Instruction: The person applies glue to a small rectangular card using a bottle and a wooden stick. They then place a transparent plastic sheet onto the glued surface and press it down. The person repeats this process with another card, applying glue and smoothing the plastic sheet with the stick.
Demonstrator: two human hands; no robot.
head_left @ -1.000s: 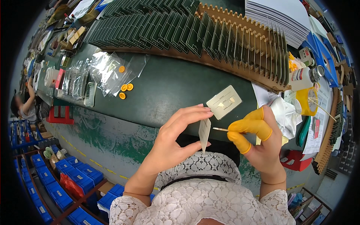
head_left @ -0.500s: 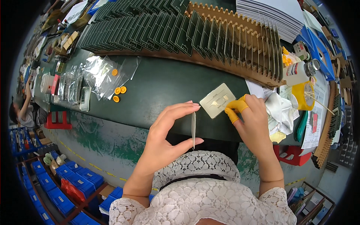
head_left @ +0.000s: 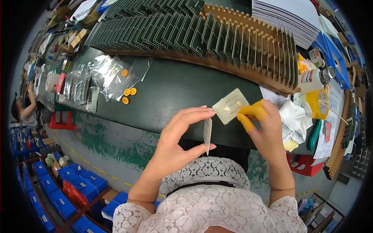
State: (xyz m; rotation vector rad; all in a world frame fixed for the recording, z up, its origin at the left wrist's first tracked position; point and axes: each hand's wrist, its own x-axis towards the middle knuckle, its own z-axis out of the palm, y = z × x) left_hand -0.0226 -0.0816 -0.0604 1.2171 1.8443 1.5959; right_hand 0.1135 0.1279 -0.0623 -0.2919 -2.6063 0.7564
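Observation:
My left hand (head_left: 173, 140) grips a thin pale card-like plate (head_left: 208, 136) between thumb and fingertips, by two opposite edges. The plate stands nearly edge-on, so little of its face shows. My right hand (head_left: 265, 126) wears yellow finger cots (head_left: 252, 112) on the thumb and forefinger. Those fingers are drawn together at the right corner of a pale rounded card (head_left: 231, 106) on the green table. Whatever they may pinch is too small to make out. Small cream-coloured pieces (head_left: 233, 108) lie on that card.
Wooden slotted racks (head_left: 248, 75) hold many dark green boards (head_left: 186, 35) along the back. Loose orange finger cots (head_left: 127, 92) and clear plastic bags (head_left: 112, 73) lie left. At right are a clear bottle (head_left: 311, 80), yellow cup (head_left: 316, 105), white cloth (head_left: 294, 118) and green-handled tool (head_left: 315, 135).
The plate in my left hand has turned slightly, showing a little more face. The whole view has shifted a little. My right fingers stay by the card's corner.

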